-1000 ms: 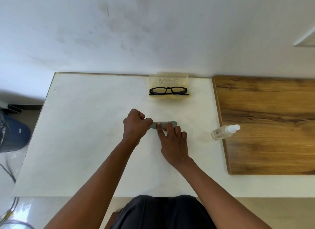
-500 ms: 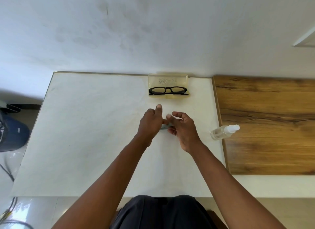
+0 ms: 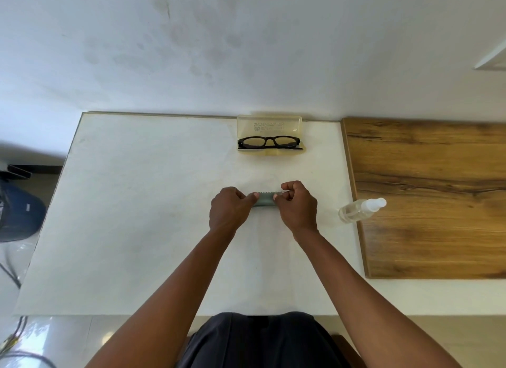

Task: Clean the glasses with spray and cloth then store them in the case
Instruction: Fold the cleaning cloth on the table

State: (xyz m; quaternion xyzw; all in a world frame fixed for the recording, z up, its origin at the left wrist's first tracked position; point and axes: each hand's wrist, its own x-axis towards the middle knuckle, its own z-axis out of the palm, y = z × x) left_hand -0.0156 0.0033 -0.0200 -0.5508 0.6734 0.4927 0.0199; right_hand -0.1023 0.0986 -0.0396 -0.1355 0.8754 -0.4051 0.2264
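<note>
My left hand (image 3: pixel 228 210) pinches the cloth's (image 3: pixel 264 199) left end and my right hand (image 3: pixel 297 207) pinches its right end, low over the table (image 3: pixel 137 203). The glasses (image 3: pixel 269 143) lie in the open case (image 3: pixel 269 127) beyond; the spray (image 3: pixel 360 210) lies right.

White tabletop (image 3: pixel 131 217) fills the middle, its far edge against a white wall (image 3: pixel 246 47) with faint grey smudges; a wood-grain board (image 3: pixel 432 197) lies on its right part. Left of the table on the glossy pale floor (image 3: pixel 54 340): a dark blue bag-like object (image 3: pixel 19 211), something black behind it, and cables (image 3: pixel 11 337) at near left. A pale ledge or frame corner (image 3: pixel 492 58) shows far right on the wall; light is soft and even.
</note>
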